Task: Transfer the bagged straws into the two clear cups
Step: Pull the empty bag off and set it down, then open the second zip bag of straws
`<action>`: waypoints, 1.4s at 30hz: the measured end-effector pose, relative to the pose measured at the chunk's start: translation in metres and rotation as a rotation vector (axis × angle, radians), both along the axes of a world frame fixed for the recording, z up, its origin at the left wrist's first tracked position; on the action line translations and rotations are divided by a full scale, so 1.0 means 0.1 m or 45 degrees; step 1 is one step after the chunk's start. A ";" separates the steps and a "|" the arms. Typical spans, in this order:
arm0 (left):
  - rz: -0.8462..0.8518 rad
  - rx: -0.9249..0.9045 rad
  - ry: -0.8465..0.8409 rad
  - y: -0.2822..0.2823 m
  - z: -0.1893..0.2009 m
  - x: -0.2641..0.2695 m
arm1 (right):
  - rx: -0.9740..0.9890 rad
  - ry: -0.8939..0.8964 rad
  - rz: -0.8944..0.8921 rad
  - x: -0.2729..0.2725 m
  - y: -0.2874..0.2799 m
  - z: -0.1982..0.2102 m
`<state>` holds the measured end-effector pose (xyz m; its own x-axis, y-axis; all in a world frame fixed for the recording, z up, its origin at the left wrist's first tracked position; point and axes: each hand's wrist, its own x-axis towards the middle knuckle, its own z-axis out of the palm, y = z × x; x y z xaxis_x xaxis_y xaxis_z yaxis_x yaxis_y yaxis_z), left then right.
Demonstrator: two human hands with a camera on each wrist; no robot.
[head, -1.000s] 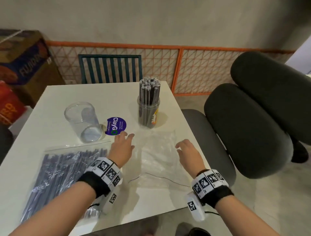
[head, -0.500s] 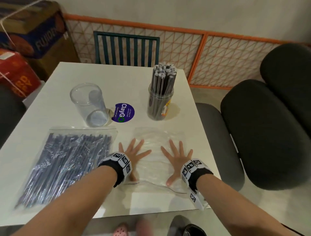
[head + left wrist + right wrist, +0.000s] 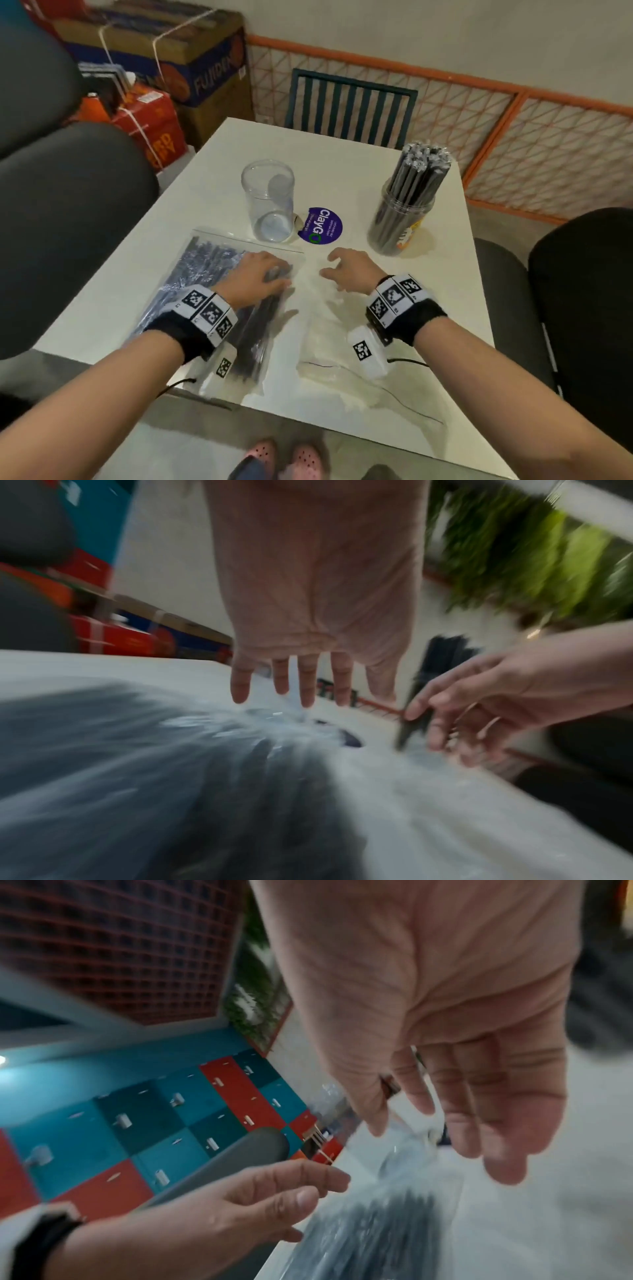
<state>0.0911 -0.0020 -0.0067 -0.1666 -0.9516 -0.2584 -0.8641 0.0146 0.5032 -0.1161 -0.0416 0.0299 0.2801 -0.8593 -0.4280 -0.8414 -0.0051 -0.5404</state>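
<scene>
A clear bag of dark straws point(image 3: 205, 270) lies flat on the left of the white table point(image 3: 342, 164). My left hand point(image 3: 260, 279) is over the bag's far right part with fingers stretched out point(image 3: 304, 688), gripping nothing. My right hand point(image 3: 346, 270) hovers beside it, loosely curled and holding nothing, above an empty crumpled clear bag point(image 3: 329, 346). Beyond the full bag stands an empty clear cup point(image 3: 269, 202). A second clear cup point(image 3: 404, 219) at the far right is packed with upright dark straws. The wrist views are blurred and show both hands over the bag point(image 3: 377, 1231).
A round purple sticker point(image 3: 320, 226) lies between the cups. Dark padded chairs point(image 3: 68, 212) flank the table on the left and on the right point(image 3: 582, 291); a teal slatted chair point(image 3: 349, 106) stands at the far side. Cardboard boxes point(image 3: 164, 68) are stacked at the back left.
Both hands were pressed flat on the empty bag. The left hand has moved left onto the bag of straws, and the right hand has lifted and curled loosely.
</scene>
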 end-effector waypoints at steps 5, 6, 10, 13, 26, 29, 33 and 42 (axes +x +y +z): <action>0.820 0.182 -0.342 0.14 -0.43 0.91 | 0.165 -0.056 -0.184 0.74 0.10 -0.49; 0.970 0.244 -0.331 0.21 -0.46 0.98 | 0.191 -0.094 -0.257 0.82 0.12 -0.56; 1.079 0.179 -0.180 0.34 -0.51 1.03 | 0.356 -0.219 -0.466 1.05 0.09 -0.65; 1.107 0.064 0.120 0.35 -0.43 1.10 | 0.434 -0.428 -0.567 1.13 0.04 -0.57; 0.733 -0.683 0.371 0.11 1.35 0.75 | -0.236 -0.867 -0.219 1.29 0.19 0.33; 0.779 -0.161 0.895 0.05 1.69 0.54 | -0.362 -0.840 -0.158 1.36 0.27 0.42; 0.712 0.168 1.071 0.02 1.71 0.58 | -0.536 -0.803 -0.139 1.35 0.35 0.39; 0.679 0.046 1.384 0.04 1.48 0.50 | -0.268 -0.806 0.052 1.02 0.22 0.87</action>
